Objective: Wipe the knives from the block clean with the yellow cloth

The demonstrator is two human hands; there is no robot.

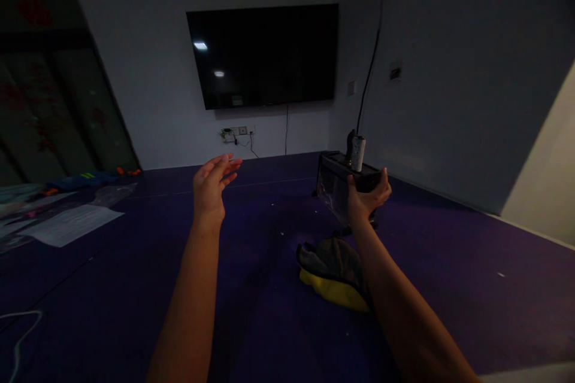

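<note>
My left hand (210,187) is raised over the purple floor with its fingers apart and nothing in it. My right hand (367,196) is held in front of a black box (331,188) with a shiny front side. Its thumb and fingers are spread, and I cannot tell whether they touch the box. On top of the box stand a pale, worn cylinder (358,153) and a dark upright object (350,142). Below, beside my right forearm, lies a grey and yellow fabric item (335,269), partly hidden by the arm.
Ahead, a black television (267,57) hangs on the wall above sockets (242,130) with cables. Papers (74,222) and clear plastic lie on the floor (260,311) at left. A white cable (22,335) runs at the lower left. A wall (449,90) borders the right side.
</note>
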